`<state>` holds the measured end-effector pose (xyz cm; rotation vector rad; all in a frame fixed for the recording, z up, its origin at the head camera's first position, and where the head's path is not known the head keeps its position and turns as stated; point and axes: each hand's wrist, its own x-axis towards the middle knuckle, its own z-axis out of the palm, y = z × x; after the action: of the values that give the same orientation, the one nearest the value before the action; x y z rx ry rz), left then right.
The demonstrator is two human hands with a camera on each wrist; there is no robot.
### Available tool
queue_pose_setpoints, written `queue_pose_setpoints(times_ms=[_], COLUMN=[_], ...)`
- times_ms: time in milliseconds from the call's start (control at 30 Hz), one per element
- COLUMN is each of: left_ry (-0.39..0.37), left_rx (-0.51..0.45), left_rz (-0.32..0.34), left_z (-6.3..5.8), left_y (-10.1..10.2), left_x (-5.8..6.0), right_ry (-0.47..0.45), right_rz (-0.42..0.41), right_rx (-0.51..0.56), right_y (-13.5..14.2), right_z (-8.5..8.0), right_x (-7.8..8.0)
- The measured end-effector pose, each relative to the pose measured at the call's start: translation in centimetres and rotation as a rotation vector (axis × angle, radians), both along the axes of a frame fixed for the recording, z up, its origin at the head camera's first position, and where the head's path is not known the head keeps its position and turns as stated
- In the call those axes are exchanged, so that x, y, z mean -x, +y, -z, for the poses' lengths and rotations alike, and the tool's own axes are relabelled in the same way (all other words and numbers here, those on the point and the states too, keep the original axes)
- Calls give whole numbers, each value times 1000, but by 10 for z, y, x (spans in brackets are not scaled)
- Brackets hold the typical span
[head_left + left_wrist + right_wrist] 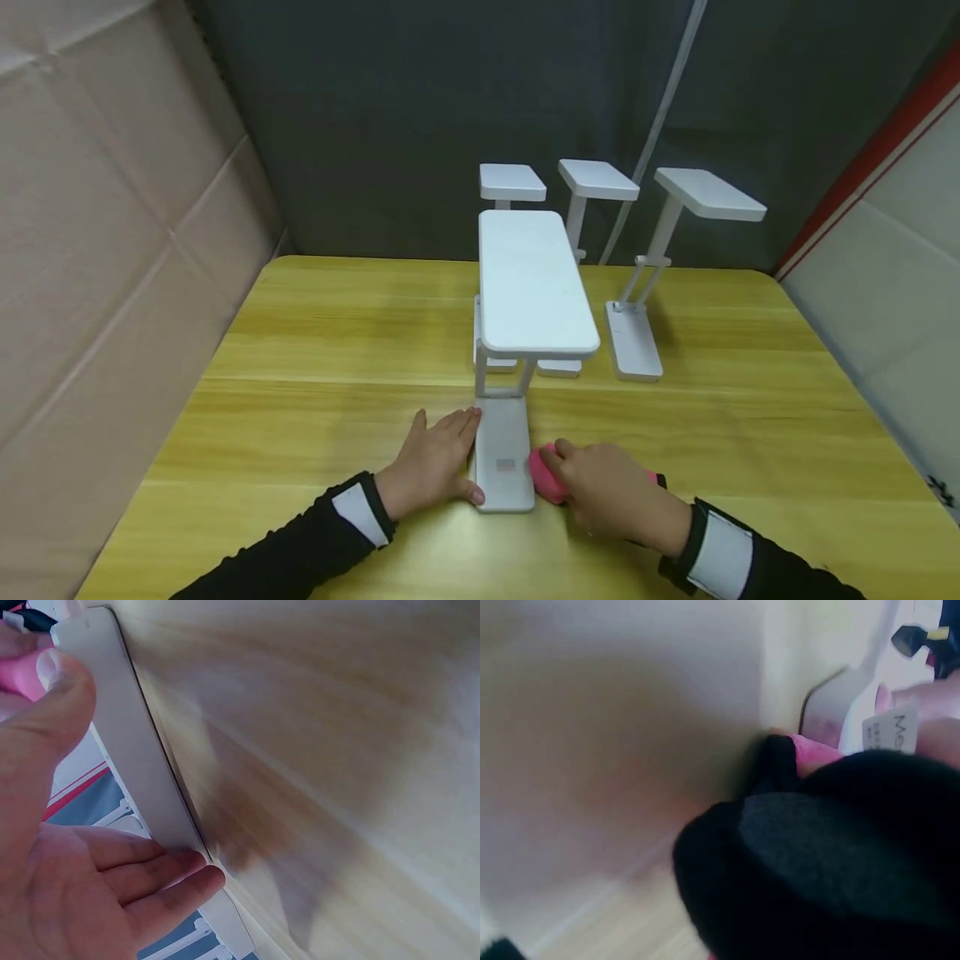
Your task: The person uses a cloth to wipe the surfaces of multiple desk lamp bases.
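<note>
A white folding stand [532, 283] stands upright on the wooden table, its flat top panel on two thin legs over a long narrow base [504, 454]. Against the left side of that base rests my left hand [431, 467], fingers straight and thumb near the front corner. In the left wrist view the fingertips [202, 874] touch the base's long edge. My right hand [611, 492] grips a pink, rounded thing [546, 479] with a black end, close against the base's right side. Most of it is hidden under the hand; its exact kind I cannot tell.
Three similar white stands are behind: one at the left [512, 182], one in the middle [597, 180] and one at the right [708, 194]. The wooden table [337, 333] meets a dark curtain at its far edge, with pale padded walls at both sides.
</note>
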<state>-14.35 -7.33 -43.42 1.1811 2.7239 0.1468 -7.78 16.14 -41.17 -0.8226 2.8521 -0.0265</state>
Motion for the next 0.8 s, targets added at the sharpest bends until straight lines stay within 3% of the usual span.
queue_pose_setpoints(times_ms=[133,300,367,433,500,567,633,800], left_ry=[6,-2,-1,12,29,41,43,44], left_rx=[-3,-14,-23,-26,-31,-37,-38,-13], left_rz=[-3,-6,-7,-8,-9,-4,3,5], left_z=[0,0,0,-1,-2,-4,-6,-8], left_y=[-1,-2,-3,-3,-3,-3,-1,3], left_x=[0,1,2,3,4,3,3,1], right_ry=[-23,-214,-237,-165,-34,62,131,201], right_rz=[-60,-155,-218,-301,-371,-404,-399,-326], right_rx=[17,141,182,198,192,168,118,-46], right_y=[-1,9,7,-5,-22,-39,-53,-66], right_z=[-3,-18,-22,-21,-15,-8,-1,6], right_x=[-12,-21,-24,-26,-28,-29,-31,-39])
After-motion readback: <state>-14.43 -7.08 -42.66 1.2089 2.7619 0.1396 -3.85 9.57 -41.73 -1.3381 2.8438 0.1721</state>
